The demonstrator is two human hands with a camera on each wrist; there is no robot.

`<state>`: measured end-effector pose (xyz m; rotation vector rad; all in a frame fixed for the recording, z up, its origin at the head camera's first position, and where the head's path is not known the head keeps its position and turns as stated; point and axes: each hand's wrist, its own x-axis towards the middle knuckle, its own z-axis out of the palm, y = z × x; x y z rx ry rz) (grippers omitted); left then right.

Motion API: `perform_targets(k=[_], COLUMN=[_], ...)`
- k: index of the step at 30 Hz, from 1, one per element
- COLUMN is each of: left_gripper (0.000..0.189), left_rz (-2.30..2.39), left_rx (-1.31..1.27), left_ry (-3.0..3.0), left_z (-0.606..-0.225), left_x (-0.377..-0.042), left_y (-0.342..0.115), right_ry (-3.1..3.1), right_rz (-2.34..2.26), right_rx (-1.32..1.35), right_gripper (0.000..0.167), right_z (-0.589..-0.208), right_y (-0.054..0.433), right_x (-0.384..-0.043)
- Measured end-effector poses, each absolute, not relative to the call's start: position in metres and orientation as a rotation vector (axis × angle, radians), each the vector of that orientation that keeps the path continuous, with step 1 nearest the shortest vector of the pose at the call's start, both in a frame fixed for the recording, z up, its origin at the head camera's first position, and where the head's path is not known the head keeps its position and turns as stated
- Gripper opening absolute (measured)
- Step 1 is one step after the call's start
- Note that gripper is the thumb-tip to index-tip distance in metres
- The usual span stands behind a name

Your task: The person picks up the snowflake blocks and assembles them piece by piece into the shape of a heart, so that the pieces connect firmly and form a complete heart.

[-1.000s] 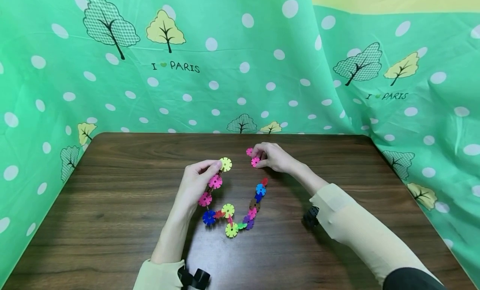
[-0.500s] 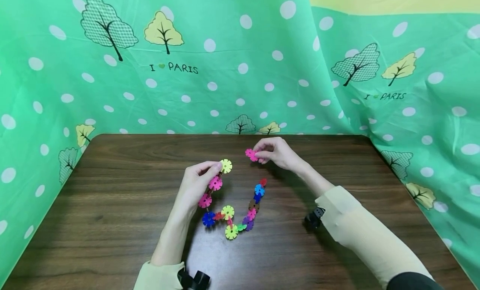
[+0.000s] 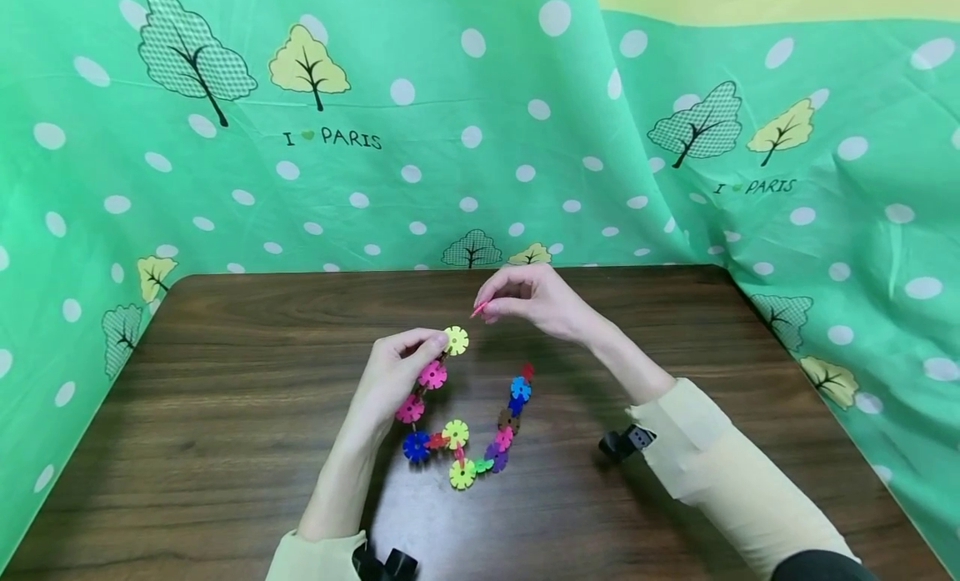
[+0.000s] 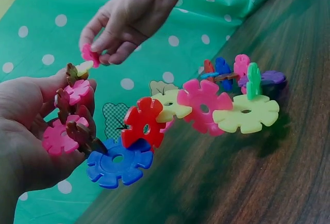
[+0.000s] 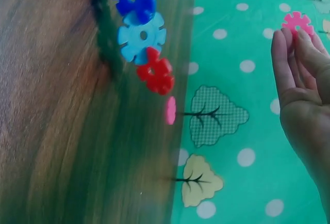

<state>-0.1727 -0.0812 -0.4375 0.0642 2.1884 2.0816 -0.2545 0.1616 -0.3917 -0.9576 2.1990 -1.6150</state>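
My left hand (image 3: 399,368) grips one end of a chain of slotted plastic flower discs, its thumb on the yellow disc (image 3: 457,340) at the tip. Below that thumb hang pink discs (image 3: 432,374) with brown ones between. From the blue disc (image 4: 119,163) the chain curves round to a red disc (image 5: 155,72) at its other end. To the upper right of the yellow disc, my right hand (image 3: 536,302) pinches a pink flower disc (image 5: 297,24), edge-on in the head view and apart from the chain.
Another pink disc (image 5: 170,110) shows beyond the red end in the right wrist view; whether it touches the chain is unclear. The dark wooden table (image 3: 225,398) ends at the back against a green dotted cloth (image 3: 337,181).
My right hand has moved left with the pink disc, closer to the yellow disc, and turned it edge-on. My left hand keeps its hold, almost unmoved.
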Motion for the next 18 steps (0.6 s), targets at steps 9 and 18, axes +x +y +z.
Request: perform_targets(k=[9, 18], left_gripper=[0.022, 0.023], left_rz=[2.066, 2.044], left_rx=[0.098, 0.116], left_ry=[2.205, 2.206], left_z=[-0.438, -0.438], left_x=[-0.173, -0.173], left_y=[-0.080, -0.081], right_ry=[2.211, 2.159], right_rz=[-1.532, -1.494], right_rx=[-0.949, -1.043], right_gripper=[0.009, 0.008], right_z=[-0.387, -0.387], right_y=[0.153, 0.148], right_x=[-0.248, -0.249])
